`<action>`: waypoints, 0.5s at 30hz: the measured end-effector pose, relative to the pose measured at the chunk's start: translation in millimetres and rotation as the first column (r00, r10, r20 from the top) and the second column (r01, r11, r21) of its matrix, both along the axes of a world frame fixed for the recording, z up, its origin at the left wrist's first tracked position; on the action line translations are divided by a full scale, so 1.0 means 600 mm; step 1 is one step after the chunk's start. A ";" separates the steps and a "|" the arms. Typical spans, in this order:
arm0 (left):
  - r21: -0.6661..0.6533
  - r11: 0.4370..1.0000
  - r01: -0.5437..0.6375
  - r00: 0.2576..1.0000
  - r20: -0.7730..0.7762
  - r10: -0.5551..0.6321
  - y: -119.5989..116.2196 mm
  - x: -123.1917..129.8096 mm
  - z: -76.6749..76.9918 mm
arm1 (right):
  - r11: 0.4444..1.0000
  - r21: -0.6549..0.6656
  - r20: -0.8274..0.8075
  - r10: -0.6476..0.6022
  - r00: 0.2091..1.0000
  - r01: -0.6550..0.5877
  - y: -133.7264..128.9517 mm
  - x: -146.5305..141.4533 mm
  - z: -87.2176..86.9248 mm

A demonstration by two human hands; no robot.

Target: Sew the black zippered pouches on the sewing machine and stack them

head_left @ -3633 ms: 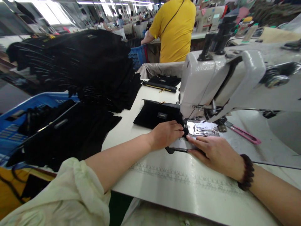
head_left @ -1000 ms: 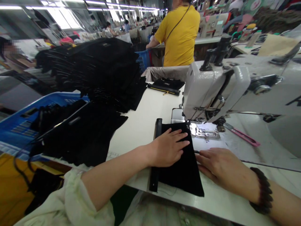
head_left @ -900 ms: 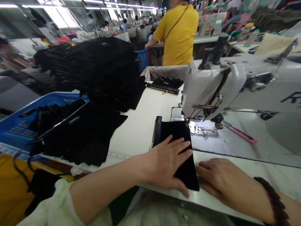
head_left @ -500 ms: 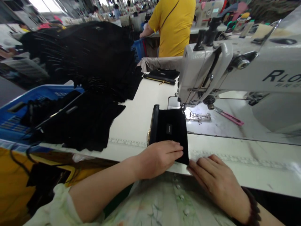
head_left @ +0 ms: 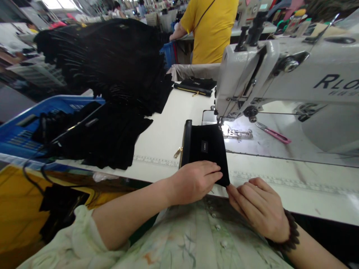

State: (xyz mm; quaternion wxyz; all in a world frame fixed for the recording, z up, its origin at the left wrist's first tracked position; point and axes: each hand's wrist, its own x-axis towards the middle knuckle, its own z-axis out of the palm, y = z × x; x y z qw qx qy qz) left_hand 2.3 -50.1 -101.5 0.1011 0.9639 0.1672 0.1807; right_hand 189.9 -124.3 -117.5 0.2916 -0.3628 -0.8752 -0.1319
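Black pouch (head_left: 206,149), soft-napped, zip-edged: left hand (head_left: 196,181) presses it flat; right hand (head_left: 256,205) pinches its corner in its grip. Blue crate (head_left: 17,138) holds black cloth pieces (head_left: 109,138).

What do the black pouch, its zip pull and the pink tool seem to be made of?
Black pouch: fabric, perhaps velvet, from its matte black surface. Zip pull: probably metal, shiny gold. Pink tool: handle smooth, plastic or painted metal; grey end likely metal.
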 end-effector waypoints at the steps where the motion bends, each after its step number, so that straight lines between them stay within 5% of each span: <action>1: 0.016 1.000 0.002 1.000 -0.007 -0.002 -0.001 0.000 0.001 | 1.000 0.005 -0.001 0.001 1.000 -0.001 0.000 0.000 0.000; 11: 0.301 0.953 0.022 0.997 0.063 -0.042 -0.005 0.003 0.006 | 1.000 -0.016 -0.051 -0.015 0.999 0.014 0.004 -0.001 0.015; 15: 0.264 0.964 -0.024 0.993 0.116 -0.007 -0.003 0.003 0.007 | 0.990 -0.123 -0.131 -0.087 0.987 0.071 0.005 0.000 0.023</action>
